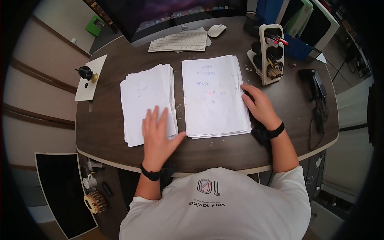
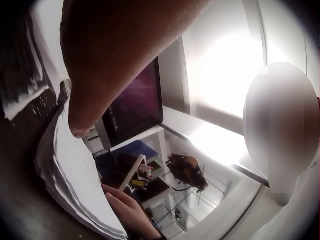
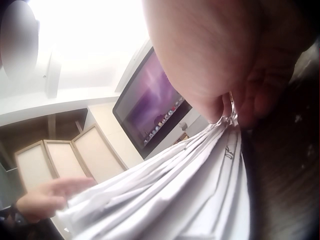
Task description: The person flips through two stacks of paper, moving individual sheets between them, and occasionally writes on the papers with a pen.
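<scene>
Two stacks of paper lie side by side on the dark surface (image 1: 208, 158), a narrow gap between them. Left hand (image 1: 157, 140): open, fingers spread wide over the near right part of the left stack (image 1: 132, 104); contact cannot be told. Right hand (image 1: 262, 108): narrow, pinching the right edge of the right stack (image 1: 214, 116), whose sheets bunch at the fingers in the right wrist view. Top sheets of both stacks bear handwriting. Beyond the stacks: keyboard (image 1: 178, 41), mouse (image 1: 216, 31), monitor (image 1: 168, 12). Pen holder (image 1: 263, 58) stands to the right, beyond the right hand.
</scene>
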### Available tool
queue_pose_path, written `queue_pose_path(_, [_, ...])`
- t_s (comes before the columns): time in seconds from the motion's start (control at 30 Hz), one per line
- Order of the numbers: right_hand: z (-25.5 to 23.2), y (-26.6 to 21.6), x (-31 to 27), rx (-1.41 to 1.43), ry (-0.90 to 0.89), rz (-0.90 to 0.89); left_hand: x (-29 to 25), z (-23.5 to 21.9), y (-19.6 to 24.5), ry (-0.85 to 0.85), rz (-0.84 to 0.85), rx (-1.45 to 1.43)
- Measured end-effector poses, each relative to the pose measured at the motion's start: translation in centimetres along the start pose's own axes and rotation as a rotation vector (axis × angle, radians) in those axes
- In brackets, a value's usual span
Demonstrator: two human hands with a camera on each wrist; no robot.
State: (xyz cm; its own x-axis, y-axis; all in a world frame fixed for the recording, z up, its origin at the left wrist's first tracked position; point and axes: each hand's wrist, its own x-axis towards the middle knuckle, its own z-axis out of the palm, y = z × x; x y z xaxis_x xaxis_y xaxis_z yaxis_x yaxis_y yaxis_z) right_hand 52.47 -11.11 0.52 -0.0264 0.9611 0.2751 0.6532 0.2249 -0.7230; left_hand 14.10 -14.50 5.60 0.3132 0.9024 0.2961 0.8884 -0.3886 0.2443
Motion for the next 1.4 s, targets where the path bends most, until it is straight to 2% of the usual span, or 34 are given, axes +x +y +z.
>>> queue_pose_path(0.07, [0.0, -0.4, 0.0, 0.012, 0.002, 0.009, -1.2, -0.5, -1.9, -0.061, -0.134, 0.091])
queue_pose_path(0.17, [-0.3, -0.8, 0.0, 0.013, 0.003, 0.019, -2.5, 0.1, -2.8, -0.125, -0.205, 0.01])
queue_pose_path(0.4, [-0.3, -0.8, 0.1, 0.003, -0.014, 0.028, -3.0, 0.3, -2.2, -0.063, -0.182, -0.048])
queue_pose_path(0.63, [-0.3, -0.7, 0.1, 0.007, -0.011, 0.014, -3.0, 0.3, -3.6, -0.072, -0.161, -0.071])
queue_pose_path(0.8, [-0.4, -1.0, 0.0, 0.014, -0.017, 0.037, -3.5, -1.4, -2.5, -0.101, -0.102, 0.004])
queue_pose_path(0.87, [-0.3, -0.9, 0.0, 0.023, -0.02, 0.048, -3.9, -1.7, -2.7, -0.156, -0.103, -0.036])
queue_pose_path(1.0, [-0.3, -0.7, 0.0, 0.018, -0.017, 0.035, -3.9, -2.3, -3.8, -0.145, -0.104, -0.171])
queue_pose_path(1.1, [-0.5, -1.0, 0.0, 0.023, -0.024, 0.046, -3.8, -2.7, -5.2, -0.146, -0.031, -0.207])
queue_pose_path(1.17, [-0.5, -1.1, 0.0, 0.031, -0.028, 0.06, -3.7, -3.4, -5.5, -0.212, -0.222, -0.37])
queue_pose_path(1.2, [-0.3, -0.9, 0.0, 0.023, -0.024, 0.052, -3.9, -3.2, -6.0, -0.163, -0.127, -0.331])
queue_pose_path(1.33, [-0.3, -0.6, 0.0, 0.013, -0.022, 0.03, -4.6, -2.1, -7.2, -0.118, -0.127, -0.339])
queue_pose_path(1.4, [-0.5, -1.0, 0.0, 0.02, -0.033, 0.056, -5.2, -1.5, -8.2, -0.136, -0.361, -0.344])
